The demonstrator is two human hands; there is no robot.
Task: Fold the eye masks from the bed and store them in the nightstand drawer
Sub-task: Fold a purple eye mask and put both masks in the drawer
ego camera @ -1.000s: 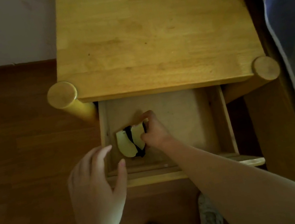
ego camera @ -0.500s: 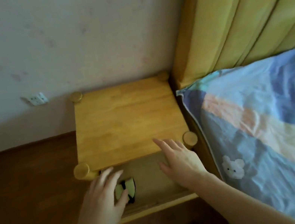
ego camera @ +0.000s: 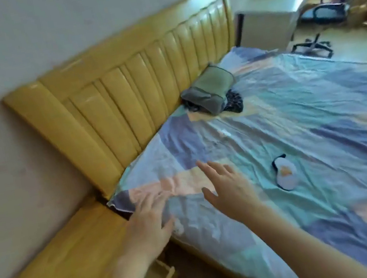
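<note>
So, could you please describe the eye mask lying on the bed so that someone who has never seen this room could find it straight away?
Start at the bed with the pastel patchwork sheet and the yellow padded headboard. The eye mask lies alone on the sheet, just beyond the open right hand, well below the grey-green folded bundle by the headboard. It is small, oval and pale with an orange spot and a dark edge.

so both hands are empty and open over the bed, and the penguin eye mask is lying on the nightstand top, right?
Not quite. Both the left hand and right hand are open and empty, but the penguin eye mask lies on the bed sheet, to the right of the right hand, not on the nightstand. The head view shows it.
</note>
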